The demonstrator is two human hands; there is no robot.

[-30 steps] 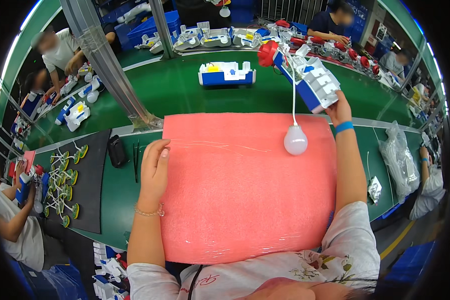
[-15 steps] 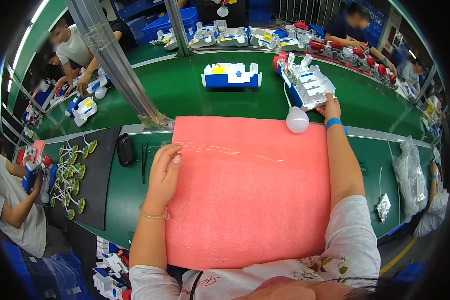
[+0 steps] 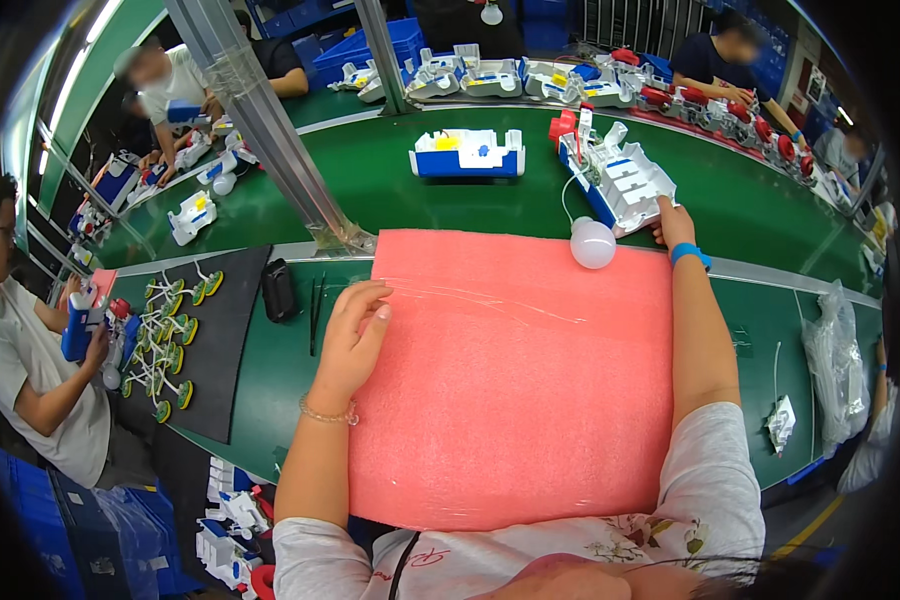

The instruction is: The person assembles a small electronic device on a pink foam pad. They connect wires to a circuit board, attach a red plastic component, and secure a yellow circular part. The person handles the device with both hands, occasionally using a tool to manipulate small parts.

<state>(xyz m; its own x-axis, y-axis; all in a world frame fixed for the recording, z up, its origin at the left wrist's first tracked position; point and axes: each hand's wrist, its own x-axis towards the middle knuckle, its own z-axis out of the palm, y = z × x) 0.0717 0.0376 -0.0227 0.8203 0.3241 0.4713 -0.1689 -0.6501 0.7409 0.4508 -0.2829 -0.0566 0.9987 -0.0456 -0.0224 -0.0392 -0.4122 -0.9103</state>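
Over a green table (image 3: 370,190), the outstretched right hand (image 3: 676,222) grips a white-and-blue casing (image 3: 620,180), long axis slanting, red end (image 3: 564,126) pointing far left; the left hand (image 3: 355,340) is loosely uncurled.

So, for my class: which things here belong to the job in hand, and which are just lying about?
Seemingly part of the job:
open blue-and-white housing, right hand at its corner
round white bulb corded to it
pink mat, by the left hand

Apparently just lying about:
black case
clear plastic bag
silvery packet
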